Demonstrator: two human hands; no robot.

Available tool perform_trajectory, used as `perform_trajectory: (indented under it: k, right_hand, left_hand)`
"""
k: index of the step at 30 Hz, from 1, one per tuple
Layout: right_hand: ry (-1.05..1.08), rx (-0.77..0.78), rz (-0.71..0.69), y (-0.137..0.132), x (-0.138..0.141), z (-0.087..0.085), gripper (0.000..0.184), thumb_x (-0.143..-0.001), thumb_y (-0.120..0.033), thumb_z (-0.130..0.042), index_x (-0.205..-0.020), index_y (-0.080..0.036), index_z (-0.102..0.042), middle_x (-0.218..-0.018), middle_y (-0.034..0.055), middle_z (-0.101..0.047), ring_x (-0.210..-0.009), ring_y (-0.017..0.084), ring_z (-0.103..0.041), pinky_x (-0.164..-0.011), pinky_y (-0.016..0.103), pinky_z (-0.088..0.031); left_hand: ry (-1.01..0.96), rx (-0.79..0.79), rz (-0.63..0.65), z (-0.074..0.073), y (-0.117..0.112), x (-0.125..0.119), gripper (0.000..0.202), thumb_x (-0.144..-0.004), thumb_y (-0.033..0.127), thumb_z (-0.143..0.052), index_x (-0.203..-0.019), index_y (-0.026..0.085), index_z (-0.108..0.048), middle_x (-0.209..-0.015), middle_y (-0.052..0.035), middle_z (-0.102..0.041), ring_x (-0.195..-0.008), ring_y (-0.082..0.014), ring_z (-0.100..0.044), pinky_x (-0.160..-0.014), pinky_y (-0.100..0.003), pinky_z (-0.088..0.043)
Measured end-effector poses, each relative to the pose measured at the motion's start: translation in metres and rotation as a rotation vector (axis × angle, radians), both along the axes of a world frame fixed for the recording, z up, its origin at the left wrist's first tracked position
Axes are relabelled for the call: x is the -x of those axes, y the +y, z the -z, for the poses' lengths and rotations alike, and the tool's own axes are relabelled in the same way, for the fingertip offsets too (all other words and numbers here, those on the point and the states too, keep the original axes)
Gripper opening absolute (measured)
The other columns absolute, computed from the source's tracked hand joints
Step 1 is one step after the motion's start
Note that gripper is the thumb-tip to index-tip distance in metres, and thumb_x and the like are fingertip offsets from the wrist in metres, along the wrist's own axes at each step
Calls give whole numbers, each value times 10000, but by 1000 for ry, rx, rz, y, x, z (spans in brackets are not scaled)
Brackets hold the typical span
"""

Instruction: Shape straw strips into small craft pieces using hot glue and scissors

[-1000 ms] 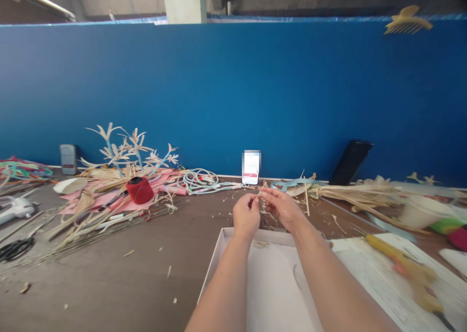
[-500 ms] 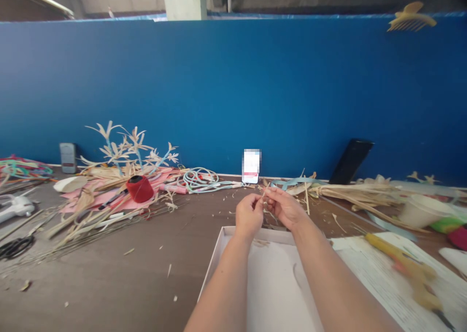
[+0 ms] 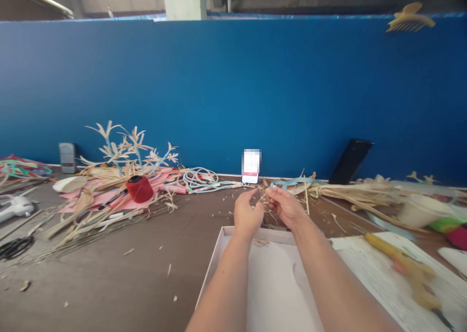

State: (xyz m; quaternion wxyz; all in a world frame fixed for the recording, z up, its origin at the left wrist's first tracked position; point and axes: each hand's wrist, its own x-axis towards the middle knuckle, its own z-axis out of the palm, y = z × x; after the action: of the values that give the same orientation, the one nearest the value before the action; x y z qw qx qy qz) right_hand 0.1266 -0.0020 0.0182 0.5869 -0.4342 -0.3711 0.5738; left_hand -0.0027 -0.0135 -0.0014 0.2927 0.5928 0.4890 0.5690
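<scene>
I looked over a brown worktable, dusty and strewn with clippings, set against a blue partition. Both hands hovered above the far rim of a shallow white cardboard box. Since half a second earlier, the left hand had dropped slightly, its fingers loosely curled; I could not tell whether it gripped. The right hand pinched a thin, dry straw sliver held between them. A fuzzy red thread spool stood among flat pale husk strips to the left.

1 head-worn camera looks forward and slightly down along both forearms; the fingers sit near, mid-frame, blue wall beyond them.
</scene>
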Motion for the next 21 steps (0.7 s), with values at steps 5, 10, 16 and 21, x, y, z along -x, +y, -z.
perform_trajectory:
  k: [5,10,16,21]
  right_hand:
    - [-91,-32,4,0,-1,2,275,-567,-327,-802,-713,-174,-626,-584,-42,-498,-515,63,-430,-459,189,-372]
    - [-191,-44,-16,3,-1,8,292,-591,-380,-776,-740,-179,-626,-573,-48,-505,-496,67,-415,-462,207,-318]
    - [-275,-96,-32,4,-1,9,279,-608,-393,-758,-740,-173,-649,-623,-24,-571,-511,69,-412,-485,217,-309]
    - [-341,-80,-38,1,0,7,285,-608,-392,-750,-753,-167,-651,-658,-4,-613,-535,80,-436,-499,225,-307]
  left_hand:
    - [-35,-1,-268,-3,4,8,286,-740,182,-523,-990,195,-661,-1034,-70,-624,-999,-206,-532,-914,-355,-392]
    - [-130,62,-24,0,5,5,259,-784,311,-544,-967,190,-681,-975,-64,-656,-793,-156,-583,-775,-295,-457]
    - [-180,178,183,3,4,-3,292,-773,315,-567,-1013,187,-674,-839,-55,-694,-645,-135,-591,-641,-264,-474]
    - [-218,227,225,7,9,-3,266,-744,228,-577,-982,173,-683,-828,-56,-700,-701,-147,-614,-633,-251,-480]
